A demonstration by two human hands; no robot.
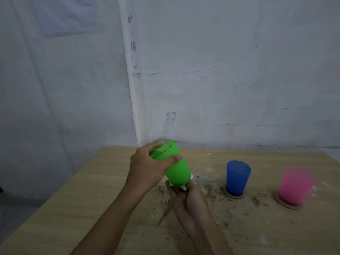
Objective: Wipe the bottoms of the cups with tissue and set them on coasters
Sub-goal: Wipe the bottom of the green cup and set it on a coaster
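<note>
My left hand [145,168] grips a green plastic cup [177,172] near its upper end and holds it tilted above the table. The cup's lower end presses into a white tissue [184,188] cupped in my right hand [185,196]; only small corners of the tissue show. A blue cup [237,177] stands upright on a round brown coaster [234,197] to the right. Further right a pink cup [294,186], blurred, stands on another brown coaster [287,206].
The wooden table [88,199] is stained with dark specks around the cups. Its left edge runs diagonally toward me. A thin pale sliver [163,216] lies on the table under my right wrist. A grey wall stands right behind the table.
</note>
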